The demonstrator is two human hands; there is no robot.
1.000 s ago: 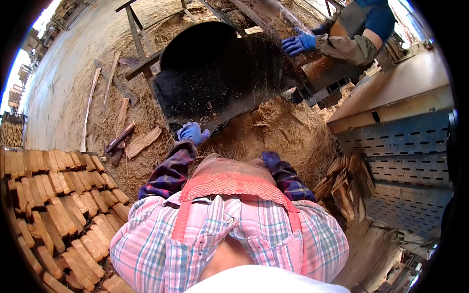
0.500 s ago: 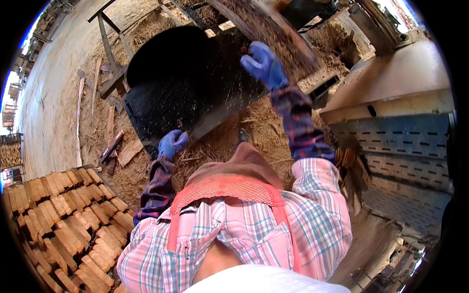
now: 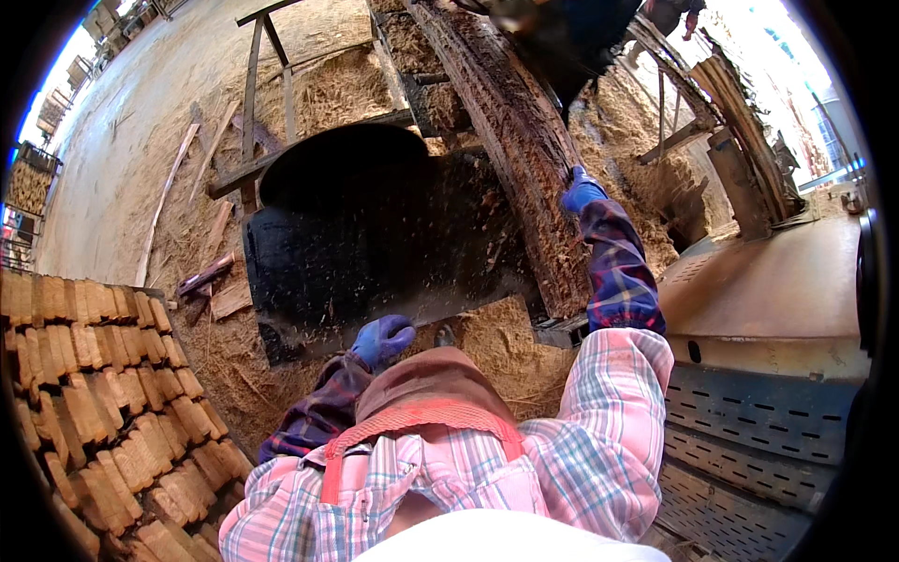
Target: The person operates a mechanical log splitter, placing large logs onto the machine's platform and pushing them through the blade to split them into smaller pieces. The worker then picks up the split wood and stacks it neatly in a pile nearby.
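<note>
a broad floor (image 3: 122, 159) covered in sawdust and wood shavings fills the upper left, with loose planks and a rough timber frame (image 3: 257, 103) lying on it. a long, rough bark-covered log (image 3: 510, 150) runs from the top centre down toward the middle, resting on the saw rig. just left of it sits a big black rounded saw guard (image 3: 356, 234), with fine chips flying in front of it. to the right stands a worn metal machine housing (image 3: 768, 309) with slotted grey panels below. on the lower left, rows of cut wooden shingles (image 3: 94, 403) are stacked tightly together.

the person wears a pink plaid shirt with red braces and blue gloves. the right hand (image 3: 581, 192) is stretched out and pressed against the right side of the log, fingers seemingly curled onto the bark, though the grip is hard to make out at this distance. the left hand (image 3: 382, 337) is clenched into a loose fist, low by the bottom edge of the black guard; whether it grasps anything i cannot tell.
</note>
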